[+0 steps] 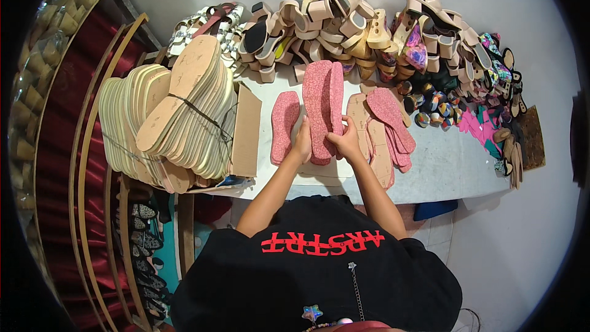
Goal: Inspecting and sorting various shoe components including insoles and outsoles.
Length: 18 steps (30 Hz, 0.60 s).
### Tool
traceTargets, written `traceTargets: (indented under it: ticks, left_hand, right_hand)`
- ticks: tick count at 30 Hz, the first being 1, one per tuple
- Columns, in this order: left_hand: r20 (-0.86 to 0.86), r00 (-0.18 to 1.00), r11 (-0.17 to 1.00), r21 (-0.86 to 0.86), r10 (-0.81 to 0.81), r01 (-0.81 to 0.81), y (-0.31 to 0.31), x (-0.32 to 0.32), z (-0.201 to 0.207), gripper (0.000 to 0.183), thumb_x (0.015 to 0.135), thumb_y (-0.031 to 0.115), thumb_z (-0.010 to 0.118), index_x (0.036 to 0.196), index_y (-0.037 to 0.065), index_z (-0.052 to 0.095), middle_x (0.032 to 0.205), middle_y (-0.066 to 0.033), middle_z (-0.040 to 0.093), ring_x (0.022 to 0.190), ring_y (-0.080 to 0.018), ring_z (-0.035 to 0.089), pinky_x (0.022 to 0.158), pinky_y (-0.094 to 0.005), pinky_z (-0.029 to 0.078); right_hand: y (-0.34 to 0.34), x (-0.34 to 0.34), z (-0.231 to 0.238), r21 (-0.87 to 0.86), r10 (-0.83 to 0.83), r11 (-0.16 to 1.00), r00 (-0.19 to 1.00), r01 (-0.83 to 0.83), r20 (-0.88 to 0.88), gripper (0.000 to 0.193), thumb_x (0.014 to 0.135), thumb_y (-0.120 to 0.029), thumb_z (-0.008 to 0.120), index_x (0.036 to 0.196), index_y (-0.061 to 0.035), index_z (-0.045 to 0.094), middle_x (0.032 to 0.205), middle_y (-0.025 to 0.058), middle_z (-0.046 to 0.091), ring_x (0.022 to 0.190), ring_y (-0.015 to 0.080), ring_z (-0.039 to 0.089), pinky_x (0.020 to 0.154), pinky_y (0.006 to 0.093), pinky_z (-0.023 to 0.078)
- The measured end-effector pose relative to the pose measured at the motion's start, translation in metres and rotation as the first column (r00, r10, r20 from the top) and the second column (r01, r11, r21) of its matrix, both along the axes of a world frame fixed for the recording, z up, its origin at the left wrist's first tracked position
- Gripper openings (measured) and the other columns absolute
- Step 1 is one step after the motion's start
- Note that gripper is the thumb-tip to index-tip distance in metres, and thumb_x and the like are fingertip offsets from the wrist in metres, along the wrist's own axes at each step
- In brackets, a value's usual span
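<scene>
Above the middle of the table, a pair of pink speckled insoles (316,104) stands upright between my hands. My left hand (302,141) is closed on the near left edge of the wider one. My right hand (346,142) pinches the near end, its thumb pressed at the narrower insole (337,95), which overlaps the first. Another pink insole (284,124) lies flat just left of my left hand. On the right, beside my right hand, tan insoles (359,115) and more pink ones (391,118) lie fanned over each other.
A tied stack of tan insoles (184,110) fills the left, against a cardboard box (246,129). Heeled sandals (332,21) are heaped along the back. Colourful rolled pieces (437,109) and pink cloth (478,129) lie at the right of the white tabletop (442,172).
</scene>
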<state>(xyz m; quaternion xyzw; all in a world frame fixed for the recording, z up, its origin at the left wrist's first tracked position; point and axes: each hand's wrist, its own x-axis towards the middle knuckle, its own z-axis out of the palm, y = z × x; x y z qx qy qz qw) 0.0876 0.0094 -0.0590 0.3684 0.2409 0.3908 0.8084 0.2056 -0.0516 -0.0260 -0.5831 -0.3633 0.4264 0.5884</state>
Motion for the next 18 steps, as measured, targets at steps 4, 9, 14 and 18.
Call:
traceTargets:
  ticks: [4,9,14,18]
  left_hand:
    - [-0.028,0.998,0.999,0.005,0.051,-0.051,-0.013,0.002,0.035,0.067,0.089,0.053,0.017,0.134,0.003,0.016,0.134,-0.0115,0.03,0.122,-0.0204,0.032,0.102,-0.0347,0.024]
    - [0.024,0.999,0.999,0.011,0.031,-0.032,-0.008,0.0,0.026,0.07,0.088,0.056,0.018,0.135,0.003,0.013,0.135,-0.0108,0.029,0.122,-0.0201,0.032,0.102,-0.0346,0.023]
    - [0.09,0.994,0.997,-0.059,0.06,-0.054,-0.009,0.001,0.025,0.063,0.091,0.048,0.017,0.13,-0.001,0.026,0.132,-0.0112,0.035,0.121,-0.021,0.033,0.103,-0.0328,0.021]
    - [0.044,0.999,0.999,-0.035,0.016,-0.014,-0.008,0.001,0.021,0.061,0.091,0.049,0.016,0.133,0.005,0.021,0.132,-0.0105,0.034,0.119,-0.0215,0.036,0.101,-0.0357,0.026]
  right_hand:
    - [0.001,-0.003,0.004,0.016,-0.078,0.997,0.997,0.078,-0.006,0.054,0.063,0.0,0.062,0.11,0.001,0.035,0.079,0.0109,0.058,0.064,0.0141,0.056,0.055,0.0257,0.046]
    - [0.002,-0.007,0.002,0.033,-0.103,0.994,0.995,0.104,-0.011,0.055,0.062,-0.001,0.062,0.109,0.0017,0.034,0.085,0.0132,0.058,0.072,0.0161,0.058,0.062,0.0269,0.048]
    - [-0.001,-0.012,0.001,0.055,-0.155,0.985,0.983,0.161,-0.1,0.054,0.064,0.001,0.061,0.11,0.0017,0.033,0.087,0.0132,0.058,0.074,0.0165,0.058,0.064,0.0268,0.048]
    - [-0.002,-0.011,0.0,0.054,-0.153,0.986,0.981,0.16,-0.12,0.054,0.064,0.001,0.061,0.11,0.0012,0.033,0.088,0.0135,0.057,0.075,0.0168,0.058,0.066,0.027,0.047]
